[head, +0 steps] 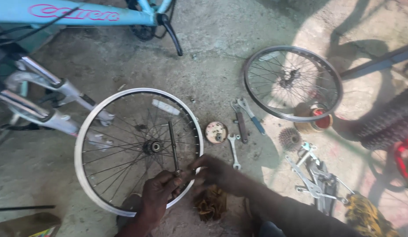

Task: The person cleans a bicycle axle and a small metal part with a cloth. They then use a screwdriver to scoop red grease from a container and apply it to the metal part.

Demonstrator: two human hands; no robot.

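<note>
Both hands meet on a thin axle rod above a white-rimmed wheel.

The left hand (pixel 156 193) grips the axle rod (pixel 173 149) at its lower end; the right hand (pixel 215 173) pinches beside it, over the wheel (pixel 87 127) rim on concrete.

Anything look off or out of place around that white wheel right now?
Nothing looks damaged. The white wheel lies flat on the concrete with no tyre. Both hands, left and right, hold the near end of a thin rod. Wrenches and a small round tin lie loose beside it.
</note>
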